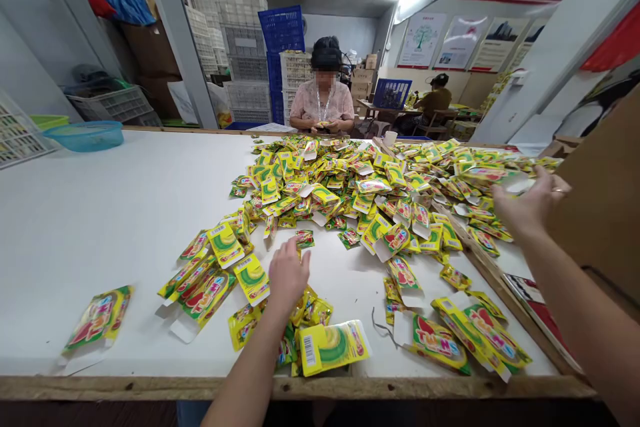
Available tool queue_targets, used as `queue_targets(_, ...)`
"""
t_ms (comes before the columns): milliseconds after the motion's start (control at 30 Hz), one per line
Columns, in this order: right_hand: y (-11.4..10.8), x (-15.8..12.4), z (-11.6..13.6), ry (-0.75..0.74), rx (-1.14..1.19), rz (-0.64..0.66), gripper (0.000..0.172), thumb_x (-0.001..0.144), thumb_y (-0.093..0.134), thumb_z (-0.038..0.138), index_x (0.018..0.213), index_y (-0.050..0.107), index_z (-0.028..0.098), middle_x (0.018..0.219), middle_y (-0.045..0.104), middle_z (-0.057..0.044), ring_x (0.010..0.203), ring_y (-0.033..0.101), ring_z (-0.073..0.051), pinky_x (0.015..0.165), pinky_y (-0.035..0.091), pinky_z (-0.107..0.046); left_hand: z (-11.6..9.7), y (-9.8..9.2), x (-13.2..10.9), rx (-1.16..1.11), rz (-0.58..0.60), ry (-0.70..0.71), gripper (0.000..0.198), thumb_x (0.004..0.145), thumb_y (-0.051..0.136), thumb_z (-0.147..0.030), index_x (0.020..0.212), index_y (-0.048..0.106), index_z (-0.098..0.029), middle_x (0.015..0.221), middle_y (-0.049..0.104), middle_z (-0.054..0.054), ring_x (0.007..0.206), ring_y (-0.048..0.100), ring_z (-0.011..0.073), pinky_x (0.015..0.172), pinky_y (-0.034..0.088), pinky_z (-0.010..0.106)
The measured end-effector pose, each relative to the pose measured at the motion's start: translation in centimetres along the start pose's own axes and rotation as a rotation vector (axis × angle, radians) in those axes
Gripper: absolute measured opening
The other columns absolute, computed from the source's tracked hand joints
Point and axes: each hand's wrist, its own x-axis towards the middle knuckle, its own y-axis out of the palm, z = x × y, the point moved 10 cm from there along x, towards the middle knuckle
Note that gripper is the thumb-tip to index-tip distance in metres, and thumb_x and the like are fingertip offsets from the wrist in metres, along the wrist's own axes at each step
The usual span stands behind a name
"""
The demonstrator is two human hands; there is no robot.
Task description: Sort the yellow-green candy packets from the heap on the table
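Observation:
My left hand (pixel 289 273) is low over the white table, its fingers curled downward. What they hold, if anything, is hidden. Just beyond its fingertips lies a small green sachet (pixel 305 238). Next to it on the left is a yellow candy box (pixel 251 279); another yellow box (pixel 333 347) lies nearer me on loose sachets (pixel 317 312). On the right, my right hand (pixel 530 203) grips a small candy box (pixel 487 175) with its white flap open, above the right side of the pile. A big heap of open-flapped candy boxes and sachets (pixel 345 180) spreads across the far middle.
A wooden strip (pixel 493 270) divides the table at right, beside a red booklet (pixel 543 313) and a large cardboard box (pixel 600 213). A blue basin (pixel 93 136) stands far left. Across the table sits a person (pixel 323 100) handling a small item. A wooden rim (pixel 150 387) edges the front.

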Motion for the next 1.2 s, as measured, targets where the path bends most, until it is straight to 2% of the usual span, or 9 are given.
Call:
queue_targets(100, 2.5, -1.9, 3.4, -0.018, 0.06, 0.178, 0.032, 0.076, 0.06, 0.027, 0.104, 0.062, 0.012, 0.099, 0.061, -0.018, 0.093, 0.055, -0.028, 0.078, 0.041, -0.04, 2.9, -0.4, 1.0, 0.249, 0.042, -0.196, 0.041, 0.084, 0.048, -0.031, 0.118, 0.048, -0.008, 0.11, 0.058, 0.021, 0.105, 0.055, 0.034, 0.084, 0.044, 0.044)
queue_targets(267, 13.4, -16.3, 18.6, -0.518, 0.122, 1.117, 0.037, 0.077, 0.047, 0.004, 0.105, 0.065, 0.019, 0.104, 0.066, -0.009, 0.101, 0.056, -0.021, 0.087, 0.04, -0.032, 4.9, 1.8, 1.3, 0.329, 0.234, -0.285, 0.041, 0.081, 0.051, -0.037, 0.111, 0.053, -0.008, 0.116, 0.054, 0.022, 0.11, 0.05, 0.0364, 0.088, 0.04, 0.045)
queue_targets(367, 17.1, -19.7, 21.6, -0.539, 0.064, 1.251, 0.048, 0.069, 0.049, -0.002, 0.109, 0.064, 0.02, 0.111, 0.064, -0.011, 0.111, 0.051, -0.028, 0.092, 0.035, -0.042, 5.2, 2.3, 1.4, 0.319, 0.254, -0.27, 0.038, 0.08, 0.054, -0.038, 0.107, 0.055, -0.01, 0.117, 0.054, 0.02, 0.111, 0.05, 0.0355, 0.091, 0.037, 0.045)
queue_targets(500, 19.8, -20.9, 21.5, -0.49, -0.017, 1.316, 0.042, 0.069, 0.048, -0.002, 0.104, 0.065, 0.015, 0.106, 0.065, -0.018, 0.116, 0.044, -0.038, 0.095, 0.022, -0.06, 5.5, 2.5, 1.6, 0.247, 0.253, -0.27, 0.037, 0.076, 0.06, -0.032, 0.108, 0.051, -0.015, 0.118, 0.055, 0.017, 0.111, 0.051, 0.0331, 0.09, 0.037, 0.044)
queue_targets(667, 19.1, -20.8, 21.7, -0.415, 0.095, 1.336, 0.027, 0.065, 0.054, -0.002, 0.087, 0.065, 0.009, 0.1, 0.064, -0.022, 0.101, 0.055, -0.032, 0.097, 0.024, -0.05, 5.1, 3.3, 1.9, 0.037, 0.251, -0.231, 0.039, 0.075, 0.059, -0.019, 0.111, 0.044, -0.015, 0.093, 0.065, 0.012, 0.095, 0.06, 0.0279, 0.079, 0.043, 0.037)
queue_targets(833, 16.2, -19.7, 21.9, -0.2, 0.401, 1.309, 0.012, 0.07, 0.06, 0.013, 0.082, 0.063, 0.013, 0.085, 0.066, -0.009, 0.081, 0.059, -0.021, 0.075, 0.043, -0.031, 2.8, 3.2, 1.5, -0.388, 0.213, -0.134, 0.036, 0.077, 0.058, -0.028, 0.109, 0.044, -0.019, 0.089, 0.063, 0.005, 0.082, 0.063, 0.0176, 0.068, 0.047, 0.027)
queue_targets(933, 14.1, -20.5, 21.9, -0.011, 0.611, 1.302, 0.016, 0.078, 0.054, 0.028, 0.084, 0.062, 0.015, 0.079, 0.066, -0.005, 0.072, 0.061, -0.017, 0.065, 0.047, -0.028, 0.9, 3.6, 0.6, -0.843, 0.23, -0.137, 0.035, 0.075, 0.058, -0.044, 0.098, 0.047, -0.019, 0.081, 0.059, 0.001, 0.066, 0.058, 0.013, 0.054, 0.044, 0.022)
queue_targets(1033, 12.1, -22.7, 22.2, 0.161, 0.772, 1.306, 0.029, 0.085, 0.043, 0.039, 0.087, 0.059, 0.015, 0.081, 0.068, -0.006, 0.072, 0.064, -0.016, 0.062, 0.051, -0.028, -0.1, 3.9, -0.3, -0.917, 0.178, -0.146, 0.033, 0.078, 0.053, -0.048, 0.094, 0.046, -0.021, 0.079, 0.057, -0.001, 0.064, 0.055, 0.0119, 0.056, 0.044, 0.023)
queue_targets(1200, 10.0, -27.1, 22.0, 0.876, 1.249, 1.25, 0.041, 0.072, 0.057, 0.057, 0.085, 0.058, 0.019, 0.08, 0.068, -0.004, 0.073, 0.065, -0.017, 0.064, 0.055, -0.034, -1.6, 5.0, -2.2, -0.789, 0.144, -0.07, 0.025, 0.084, 0.045, -0.043, 0.093, 0.04, -0.02, 0.088, 0.057, 0.003, 0.084, 0.056, 0.0169, 0.079, 0.043, 0.032)
